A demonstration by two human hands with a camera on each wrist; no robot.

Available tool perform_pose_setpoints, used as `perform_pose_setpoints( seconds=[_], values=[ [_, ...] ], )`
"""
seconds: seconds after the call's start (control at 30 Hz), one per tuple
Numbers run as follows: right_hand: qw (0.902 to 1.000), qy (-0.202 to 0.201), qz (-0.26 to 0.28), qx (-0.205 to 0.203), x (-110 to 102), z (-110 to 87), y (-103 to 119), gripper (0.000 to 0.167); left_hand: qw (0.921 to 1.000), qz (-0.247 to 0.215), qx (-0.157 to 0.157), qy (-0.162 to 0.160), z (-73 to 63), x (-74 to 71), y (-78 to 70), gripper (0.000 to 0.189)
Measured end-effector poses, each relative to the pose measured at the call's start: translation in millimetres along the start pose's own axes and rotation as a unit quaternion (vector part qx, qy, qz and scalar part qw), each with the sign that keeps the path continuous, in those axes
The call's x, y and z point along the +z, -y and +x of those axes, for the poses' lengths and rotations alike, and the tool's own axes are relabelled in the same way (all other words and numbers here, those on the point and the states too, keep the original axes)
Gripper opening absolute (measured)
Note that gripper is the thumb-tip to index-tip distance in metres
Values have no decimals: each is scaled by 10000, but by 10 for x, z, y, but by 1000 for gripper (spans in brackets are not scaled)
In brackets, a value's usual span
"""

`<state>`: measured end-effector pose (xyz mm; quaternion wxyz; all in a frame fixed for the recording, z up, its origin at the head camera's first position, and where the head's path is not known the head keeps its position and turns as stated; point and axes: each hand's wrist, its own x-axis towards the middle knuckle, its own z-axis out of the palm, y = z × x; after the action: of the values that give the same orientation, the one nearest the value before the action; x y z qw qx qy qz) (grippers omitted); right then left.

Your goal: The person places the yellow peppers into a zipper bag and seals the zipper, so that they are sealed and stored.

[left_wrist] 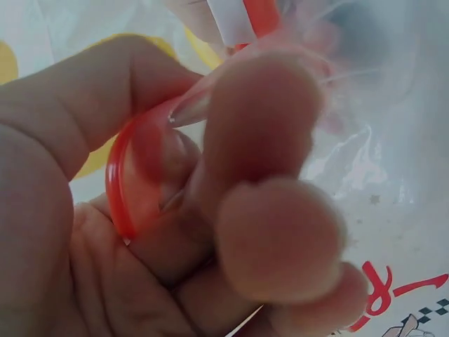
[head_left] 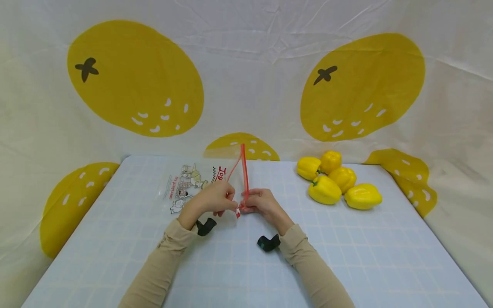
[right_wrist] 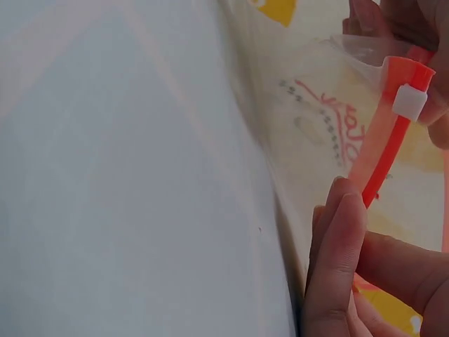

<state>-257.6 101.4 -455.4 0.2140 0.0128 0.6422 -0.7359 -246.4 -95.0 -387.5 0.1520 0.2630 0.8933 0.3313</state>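
A clear plastic slider zip bag (head_left: pixel 194 177) with cartoon animals and red lettering stands out from my hands to the left, over the table. Its red zip strip (head_left: pixel 245 171) rises above my hands and parts into two lines toward the near end. My left hand (head_left: pixel 212 198) grips the near end of the strip with curled fingers, beside the white slider (right_wrist: pixel 410 102). Just right of it, my right hand (head_left: pixel 263 203) pinches the red strip between thumb and fingers, a short way from the slider in the right wrist view.
Several yellow bell peppers (head_left: pixel 324 190) lie grouped at the back right of the table (head_left: pixel 366 256), under a pale checked cloth. A white curtain (head_left: pixel 250 85) with big yellow fruit prints hangs behind. Black wrist devices (head_left: pixel 268 243) sit below both hands.
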Motion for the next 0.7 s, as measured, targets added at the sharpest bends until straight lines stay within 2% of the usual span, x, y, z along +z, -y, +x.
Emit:
perform_pose_setpoints(
  seconds=[0.17,0.33,0.47,0.53,0.6,0.7],
  values=[
    [9997,-132,-182,29,3,-8,6,27,9998,-18,-11,-182,21,40,9,28],
    [9992,80,-388,-12,-15,-19,15,27,9994,-114,-194,-256,43,72,26,24],
    [9954,22,-924,-269,-96,-42,103,31,9988,-202,-257,-351,46,93,34,25],
    [9888,-255,-1377,-521,-184,-66,198,35,9986,-215,-288,-396,47,100,35,25],
    [9775,-712,-1783,-872,-307,-96,311,37,9984,-234,-313,-412,51,107,34,26],
    [9547,-1412,-2177,-1453,-531,-163,466,34,9982,-263,-371,-393,51,111,26,29]
  ],
)
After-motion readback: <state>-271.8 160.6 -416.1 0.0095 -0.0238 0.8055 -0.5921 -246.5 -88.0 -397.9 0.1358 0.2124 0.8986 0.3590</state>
